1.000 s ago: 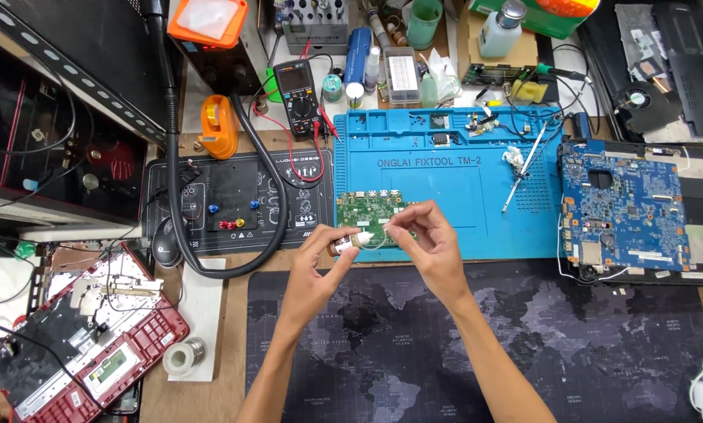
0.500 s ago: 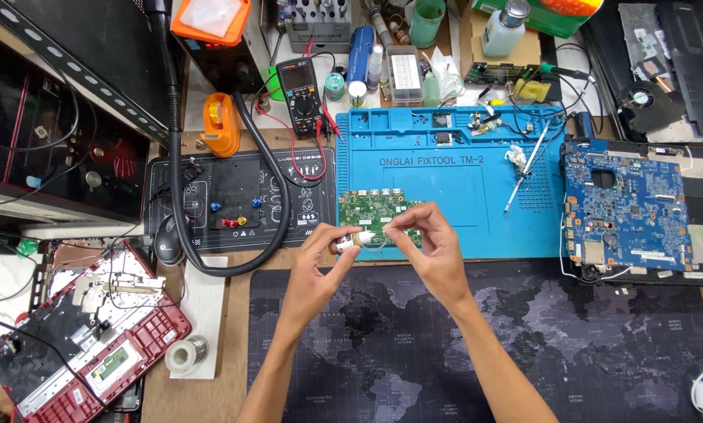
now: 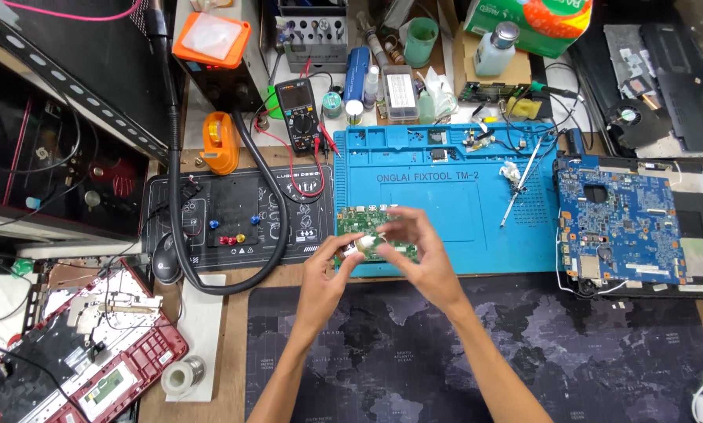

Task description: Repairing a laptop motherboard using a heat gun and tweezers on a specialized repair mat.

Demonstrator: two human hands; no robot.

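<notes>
Both my hands meet over the front left corner of the blue work mat. My left hand pinches a small silvery white part between thumb and fingers. My right hand reaches across from the right, its fingertips touching the same part. Under them lies a small green circuit board, partly hidden by my fingers. Whether the part is attached to the board cannot be told.
A large blue circuit board lies right of the mat, with a thin tool on the mat. A multimeter, an orange tool, a black pad with a hose, a red opened laptop base and a solder reel sit left.
My right hand has moved left over the green board, closer to the left hand and the small part. The left hand has stayed nearly in place.
</notes>
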